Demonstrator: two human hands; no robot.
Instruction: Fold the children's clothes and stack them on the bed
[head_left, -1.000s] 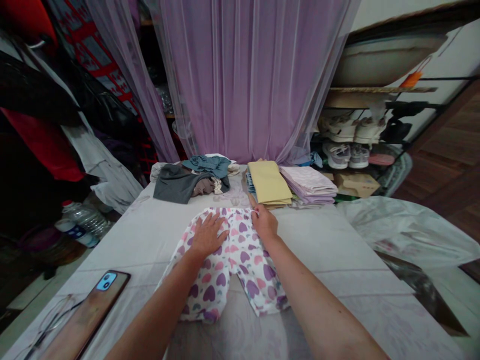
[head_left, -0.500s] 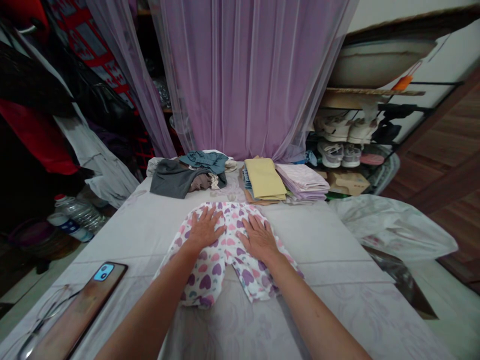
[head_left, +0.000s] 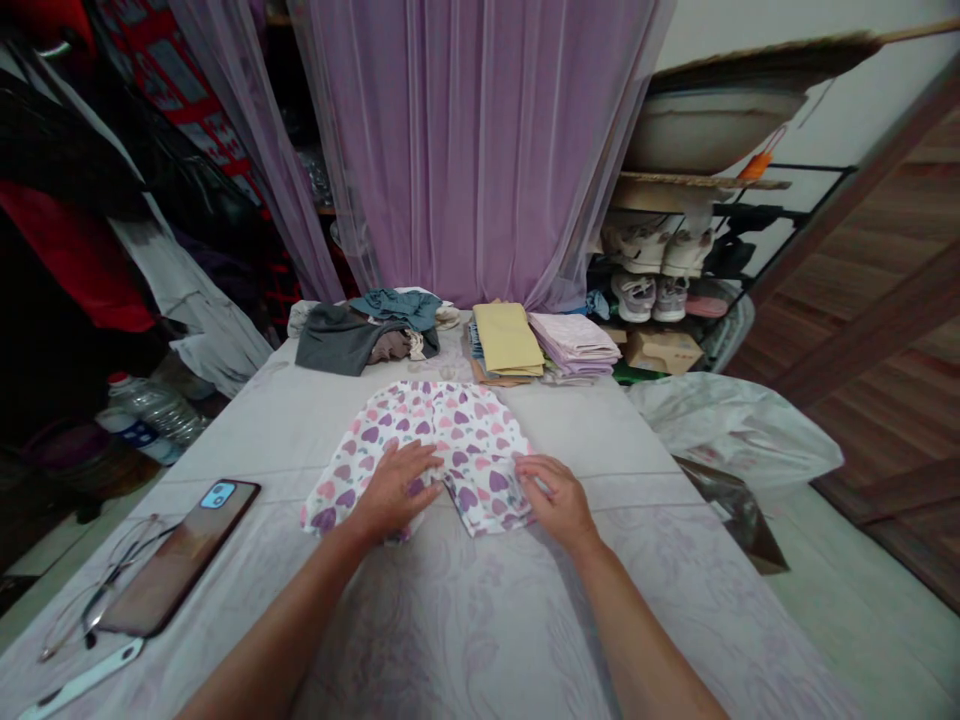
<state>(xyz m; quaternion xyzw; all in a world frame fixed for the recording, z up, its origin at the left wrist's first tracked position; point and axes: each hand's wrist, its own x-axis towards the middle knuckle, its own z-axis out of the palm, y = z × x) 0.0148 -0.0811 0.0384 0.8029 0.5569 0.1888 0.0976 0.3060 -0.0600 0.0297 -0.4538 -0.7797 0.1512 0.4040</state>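
Heart-print shorts [head_left: 472,440], white with purple and pink hearts, lie flat on the sheet-covered surface [head_left: 480,620], waistband toward the curtain. My left hand [head_left: 401,487] rests over the lower part of the left leg, fingers stretched out and thumb apart. At the outer edge of the right leg is my right hand [head_left: 556,498], its fingers slightly bent and touching the fabric. No cloth shows gripped in either hand.
A loose heap of dark clothes [head_left: 341,338] lies at the back left, beside folded yellow cloth [head_left: 508,338] and folded lilac cloth [head_left: 576,343]. At the left edge are a phone [head_left: 184,560] and glasses [head_left: 112,575]. A shoe rack [head_left: 660,265] stands back right.
Both hands have moved from the upper shorts toward me, the left onto the leg, the right out to the side edge. The view has shifted slightly.
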